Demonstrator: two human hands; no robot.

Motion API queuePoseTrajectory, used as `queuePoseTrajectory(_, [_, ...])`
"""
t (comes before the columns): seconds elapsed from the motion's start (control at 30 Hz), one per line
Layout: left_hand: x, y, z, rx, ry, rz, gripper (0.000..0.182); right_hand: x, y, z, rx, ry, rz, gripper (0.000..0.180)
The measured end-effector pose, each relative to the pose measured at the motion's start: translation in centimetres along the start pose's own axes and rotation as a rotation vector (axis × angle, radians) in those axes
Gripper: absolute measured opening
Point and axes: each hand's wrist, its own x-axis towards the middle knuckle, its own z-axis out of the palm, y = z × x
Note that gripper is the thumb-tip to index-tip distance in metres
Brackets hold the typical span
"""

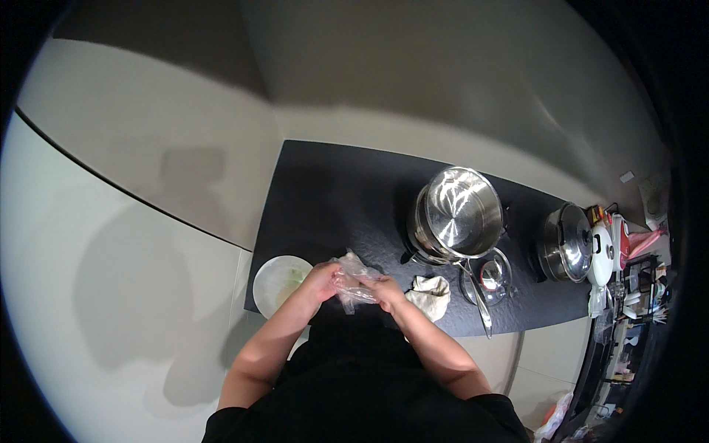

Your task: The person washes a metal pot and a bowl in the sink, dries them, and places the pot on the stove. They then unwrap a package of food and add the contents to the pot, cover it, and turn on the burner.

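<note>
A clear plastic bag point(354, 277) is gripped between both hands, just above the front of the dark countertop point(332, 205). My left hand point(324, 281) pinches its left side, and my right hand point(386, 292) grasps the right side. What the bag contains, if anything, I cannot tell. Below and left of my left hand lies a white plate or shallow bowl point(271, 282) with a little pale green stuff in it, partly hidden by my forearm. A crumpled off-white cloth point(431, 299) rests right of my right hand.
A stainless steel saucepan point(464, 213) stands on a burner, its long handle point(477, 302) reaching past the counter's front edge. Beneath that handle lies a glass lid point(504, 277). Farther right are a lidded steel pot point(566, 243) and a white lidded appliance point(601, 256).
</note>
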Motion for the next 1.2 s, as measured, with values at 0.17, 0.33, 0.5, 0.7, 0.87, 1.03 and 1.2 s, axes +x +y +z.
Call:
queuePoseTrajectory(0.17, [-2.8, 0.5, 2.0, 0.993, 0.063, 0.051, 0.048, -0.8, 1.3, -3.1, 0.406, 0.039, -0.053, 0.027])
queuePoseTrajectory(0.33, [-0.8, -0.8, 0.6, 1.258, 0.074, 0.026, 0.030, -3.7, 0.7, -2.9, 0.554, -0.129, -0.034, 0.027])
queuePoseTrajectory(0.5, [0.2, -3.0, -1.5, 0.621, -0.257, 0.405, 0.041, -7.5, -1.7, -2.1, 0.927, -0.986, 0.025, 0.033])
queuePoseTrajectory(0.7, [-3.7, -6.1, 1.5, -0.291, -0.586, -0.133, 0.064, -9.8, -2.5, -2.0, 0.860, -0.867, 0.203, 0.031])
queuePoseTrajectory(0.87, [-5.7, -5.5, 4.7, -0.228, -0.567, -0.226, 0.069, -13.4, -4.8, -4.8, -0.231, -0.299, -0.236, 0.034])
queuePoseTrajectory(1.03, [-6.8, -4.9, 5.8, -0.144, -0.641, -0.262, 0.061, -18.1, -7.6, -4.5, -0.888, 0.291, -0.948, 0.085])
queuePoseTrajectory(1.2, [-6.3, -6.4, 6.5, 0.026, -0.428, -0.192, 0.053, -20.4, -9.0, -2.1, -1.151, -0.216, -1.331, 0.035])
